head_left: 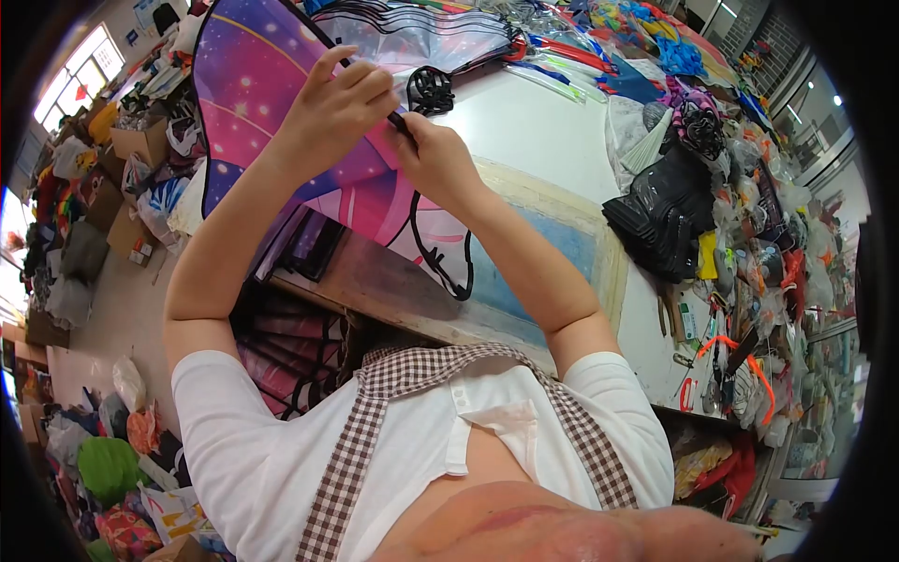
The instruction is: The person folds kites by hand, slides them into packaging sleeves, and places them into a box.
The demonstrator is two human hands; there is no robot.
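A pink and purple printed fabric piece with stars and black edging (257, 89), resembling a kite sail, hangs across the left part of the table. Along its black edge, my left hand (328, 112) is closed with bent fingers pinching the fabric. Just to the right and slightly lower, my right hand (435, 164) grips the same black edge between thumb and fingers. From beneath my hands, a pale section with black trim (445, 244) drapes over the table's front edge. A coiled black cord bundle (430, 91) lies beyond my right hand.
Stacked clear sheets with black edging (421, 37) lie at the back of the white table (524, 126). A blue panel (538, 248) is on its surface. Black folded material (660, 211) and plastic bags crowd the right side. Cardboard boxes (140, 140) and heaped goods stand left.
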